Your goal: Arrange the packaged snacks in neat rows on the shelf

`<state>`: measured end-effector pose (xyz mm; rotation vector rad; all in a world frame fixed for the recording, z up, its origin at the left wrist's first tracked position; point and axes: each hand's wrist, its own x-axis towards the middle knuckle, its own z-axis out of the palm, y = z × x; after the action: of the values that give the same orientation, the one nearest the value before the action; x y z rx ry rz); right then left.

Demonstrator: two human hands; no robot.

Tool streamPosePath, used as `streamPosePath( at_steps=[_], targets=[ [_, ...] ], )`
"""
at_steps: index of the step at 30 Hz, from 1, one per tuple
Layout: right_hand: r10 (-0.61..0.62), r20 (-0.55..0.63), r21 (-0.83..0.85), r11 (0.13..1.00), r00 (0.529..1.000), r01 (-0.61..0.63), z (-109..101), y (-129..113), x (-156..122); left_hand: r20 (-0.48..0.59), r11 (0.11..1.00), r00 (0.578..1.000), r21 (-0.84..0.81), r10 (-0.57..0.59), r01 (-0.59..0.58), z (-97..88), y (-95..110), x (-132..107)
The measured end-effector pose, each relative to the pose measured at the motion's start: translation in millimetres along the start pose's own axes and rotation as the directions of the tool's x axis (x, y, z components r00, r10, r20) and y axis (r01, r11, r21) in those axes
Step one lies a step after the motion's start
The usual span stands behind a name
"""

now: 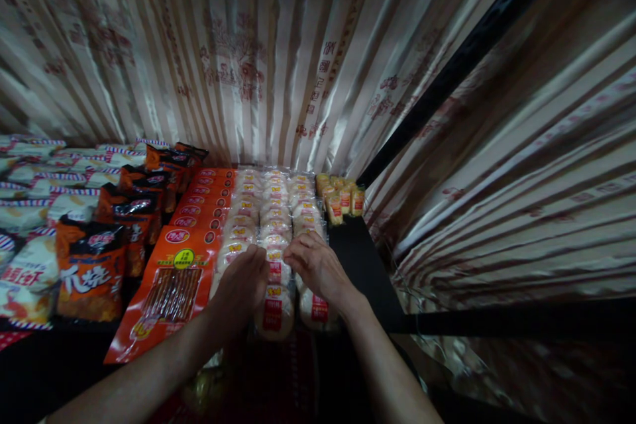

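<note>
Three rows of clear packets with round white cakes lie overlapping in front of me. Both hands are at the middle row, one on each side of a packet of cakes [275, 271] with a red label. My left hand [243, 281] is closed, its fingertips pinched at the packet's left edge. On the opposite edge, the thumb and fingers of my right hand [318, 265] are pinched together, and this hand partly covers the right row [304, 209]. The left row [241, 218] is partly hidden behind my left hand.
Left of the cakes is an overlapping row of orange stick-snack packs [173, 291]. Further left stand black-and-orange snack bags [92, 271] and white snack bags [30, 271]. Small yellow packets [342, 199] are at the back right. A pleated curtain [278, 46] and a dark slanting pole [462, 66] border the shelf.
</note>
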<state>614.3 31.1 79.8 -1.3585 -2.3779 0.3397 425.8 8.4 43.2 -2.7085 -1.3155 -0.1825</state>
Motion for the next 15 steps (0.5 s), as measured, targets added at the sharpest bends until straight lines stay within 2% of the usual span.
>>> streamPosePath(
  at_steps=[3,7,11,15],
  targets=[
    [-0.025,0.030,0.016,1.000,0.999,0.024,-5,-1,-1,-0.025,0.999,0.999,-0.023,0.024,-0.024,0.0,0,-3],
    [-0.066,0.141,-0.007,0.998,0.988,0.067,-14,-5,-5,-0.066,0.995,0.998,-0.091,0.024,-0.030,-1.5,-1,-10],
    [-0.051,0.229,-0.085,0.994,0.972,0.073,-18,-10,-8,-0.029,0.987,0.998,-0.151,0.047,-0.051,-7.2,4,-19],
    [-0.019,0.248,-0.150,0.987,0.969,0.057,-14,-13,-10,0.036,0.988,0.998,-0.148,0.050,-0.044,-16.2,20,-30]
  ],
)
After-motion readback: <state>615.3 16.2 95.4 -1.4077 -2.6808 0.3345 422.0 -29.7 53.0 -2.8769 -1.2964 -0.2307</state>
